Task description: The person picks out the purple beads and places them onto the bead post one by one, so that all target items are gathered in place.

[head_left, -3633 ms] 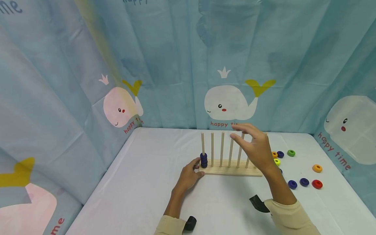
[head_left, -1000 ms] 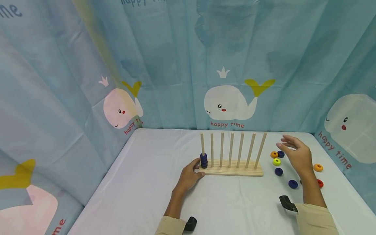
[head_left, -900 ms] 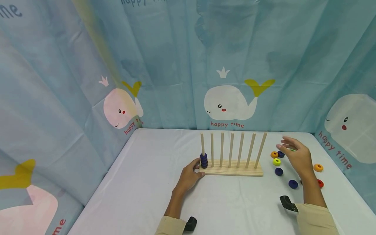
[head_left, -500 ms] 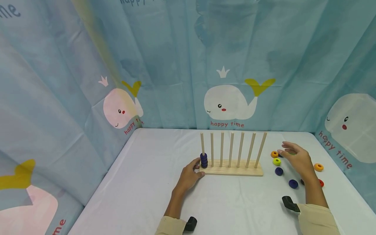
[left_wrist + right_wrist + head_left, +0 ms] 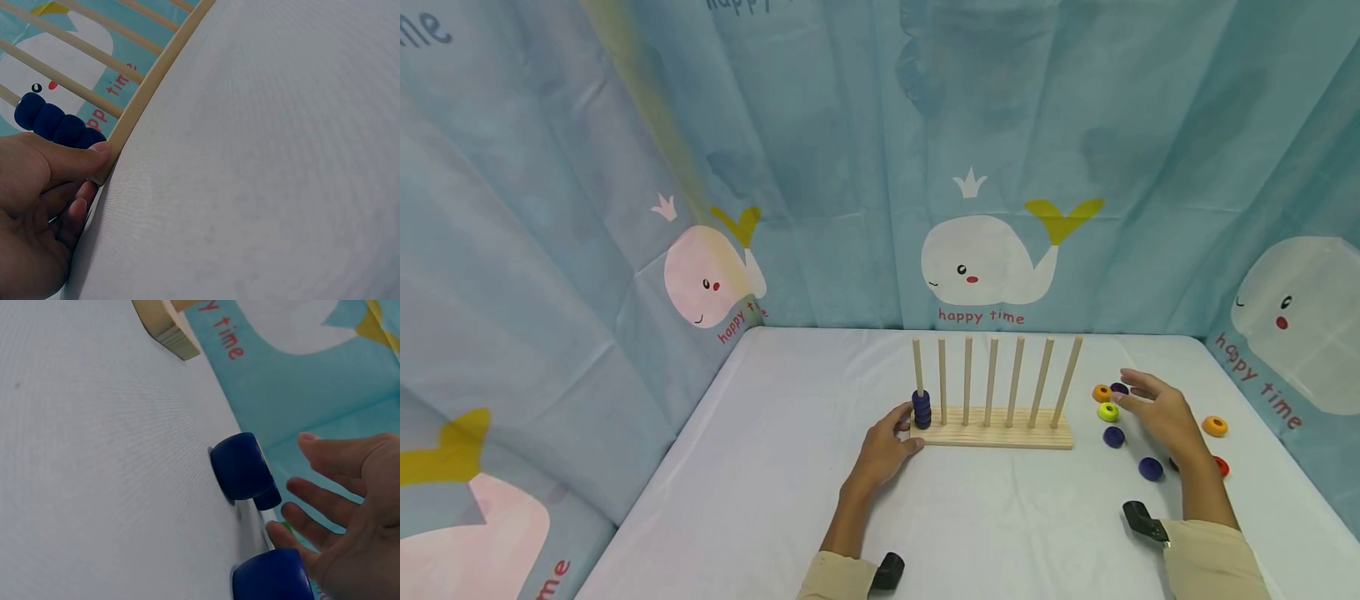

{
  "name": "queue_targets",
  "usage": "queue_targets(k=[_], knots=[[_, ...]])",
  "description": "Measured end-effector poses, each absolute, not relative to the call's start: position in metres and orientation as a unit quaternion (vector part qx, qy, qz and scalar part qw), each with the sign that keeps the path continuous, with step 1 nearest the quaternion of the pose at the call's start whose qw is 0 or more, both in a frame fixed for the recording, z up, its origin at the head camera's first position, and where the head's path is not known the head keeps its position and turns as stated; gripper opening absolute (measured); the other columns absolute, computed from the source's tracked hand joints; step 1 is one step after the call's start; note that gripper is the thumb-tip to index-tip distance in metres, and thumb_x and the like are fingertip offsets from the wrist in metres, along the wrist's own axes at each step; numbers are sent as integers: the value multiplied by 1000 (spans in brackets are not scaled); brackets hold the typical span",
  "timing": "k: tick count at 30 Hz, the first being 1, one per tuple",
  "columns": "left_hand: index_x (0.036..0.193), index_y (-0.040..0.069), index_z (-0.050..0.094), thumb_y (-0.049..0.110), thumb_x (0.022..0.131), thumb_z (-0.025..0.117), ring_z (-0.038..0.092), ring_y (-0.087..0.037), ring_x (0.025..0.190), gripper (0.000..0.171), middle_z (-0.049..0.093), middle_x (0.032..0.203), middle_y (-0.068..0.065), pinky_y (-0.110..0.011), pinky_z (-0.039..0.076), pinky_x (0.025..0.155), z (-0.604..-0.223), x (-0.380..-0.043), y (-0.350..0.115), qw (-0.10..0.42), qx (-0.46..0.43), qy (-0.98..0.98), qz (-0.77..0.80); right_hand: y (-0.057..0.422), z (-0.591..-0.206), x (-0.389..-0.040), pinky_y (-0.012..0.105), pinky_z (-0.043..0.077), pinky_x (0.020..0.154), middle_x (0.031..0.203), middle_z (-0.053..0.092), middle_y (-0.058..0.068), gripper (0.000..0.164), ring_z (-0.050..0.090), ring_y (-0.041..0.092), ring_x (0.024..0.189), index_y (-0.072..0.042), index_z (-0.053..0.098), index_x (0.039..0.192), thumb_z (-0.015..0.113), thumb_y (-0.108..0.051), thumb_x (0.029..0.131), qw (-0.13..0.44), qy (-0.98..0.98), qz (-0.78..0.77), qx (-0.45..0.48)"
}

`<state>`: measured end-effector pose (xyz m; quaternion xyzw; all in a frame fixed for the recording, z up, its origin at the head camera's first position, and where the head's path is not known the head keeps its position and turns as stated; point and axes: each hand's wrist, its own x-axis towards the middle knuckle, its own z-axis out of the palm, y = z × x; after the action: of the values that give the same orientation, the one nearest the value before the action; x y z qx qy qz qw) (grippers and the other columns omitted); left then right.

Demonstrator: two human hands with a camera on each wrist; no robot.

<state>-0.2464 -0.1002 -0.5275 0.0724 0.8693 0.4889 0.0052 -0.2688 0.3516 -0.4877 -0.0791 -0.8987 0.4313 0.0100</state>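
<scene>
A wooden peg rack (image 5: 992, 429) with a row of upright pegs stands on the table; several dark blue beads (image 5: 921, 410) are stacked on its leftmost peg. The left hand (image 5: 880, 450) holds the rack's left end, thumb on the front edge of the base in the left wrist view. Over the loose beads at the right hovers the right hand (image 5: 1163, 421), thumb and fingers apart with nothing between them. Its fingertips are close to a blue bead (image 5: 1119, 388). In the right wrist view a green bead (image 5: 287, 529) shows behind the fingers; the head view hides it.
Loose beads lie right of the rack: orange (image 5: 1101, 393), yellow (image 5: 1108, 412), blue (image 5: 1114, 437) and another blue bead (image 5: 1151, 469). Farther right are an orange bead (image 5: 1215, 426) and a partly covered red bead (image 5: 1222, 466). A whale-print curtain (image 5: 835, 250) borders the white table (image 5: 760, 467).
The right hand has moved from above the pegs to the right, then come down toward the loose beads. The left hand has stayed on the rack's end.
</scene>
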Motion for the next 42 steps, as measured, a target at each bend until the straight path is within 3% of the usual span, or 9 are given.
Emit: queue_targets(k=[7, 15, 22, 29, 37, 42], knots=[[154, 12, 55, 16, 94, 80, 61, -20, 106, 65, 70, 121, -8, -43, 49, 95, -528, -247, -101, 2, 71, 871, 486, 353, -492, -270, 81, 26, 110, 165, 29, 36, 64, 27, 62, 149, 0, 31, 164, 52, -30, 111, 8, -899, 433, -67], [155, 12, 54, 16, 94, 79, 61, -23, 109, 66, 70, 123, -10, -47, 49, 96, -527, -246, -102, 6, 73, 865, 496, 353, -492, -270, 79, 33, 108, 158, 40, 38, 60, 34, 63, 143, 3, 36, 161, 57, -18, 108, 7, -909, 410, -71], [155, 10, 54, 15, 94, 80, 61, -22, 107, 67, 70, 123, -10, -46, 49, 95, -527, -245, -101, 3, 72, 870, 489, 354, -495, -271, 78, 33, 109, 160, 37, 36, 60, 34, 63, 144, 1, 39, 161, 56, -11, 105, -4, -909, 411, -68], [156, 10, 53, 16, 95, 79, 61, -21, 108, 66, 70, 124, -9, -45, 49, 97, -528, -245, -100, 7, 67, 870, 488, 354, -498, -269, 75, 37, 107, 153, 45, 39, 56, 41, 62, 139, 5, 43, 156, 55, -3, 103, 10, -916, 396, -62], [155, 8, 53, 15, 94, 80, 61, -21, 106, 67, 70, 124, -11, -44, 49, 94, -527, -246, -100, 4, 75, 869, 488, 355, -501, -270, 75, 37, 107, 152, 47, 38, 58, 42, 61, 138, 6, 44, 156, 60, -2, 100, 8, -919, 388, -63], [155, 7, 53, 14, 94, 80, 63, -24, 114, 67, 70, 125, -11, -45, 50, 96, -526, -246, -99, 3, 77, 869, 489, 355, -501, -270, 74, 39, 106, 151, 48, 38, 58, 44, 61, 137, 6, 46, 154, 64, -1, 99, 13, -921, 384, -64]])
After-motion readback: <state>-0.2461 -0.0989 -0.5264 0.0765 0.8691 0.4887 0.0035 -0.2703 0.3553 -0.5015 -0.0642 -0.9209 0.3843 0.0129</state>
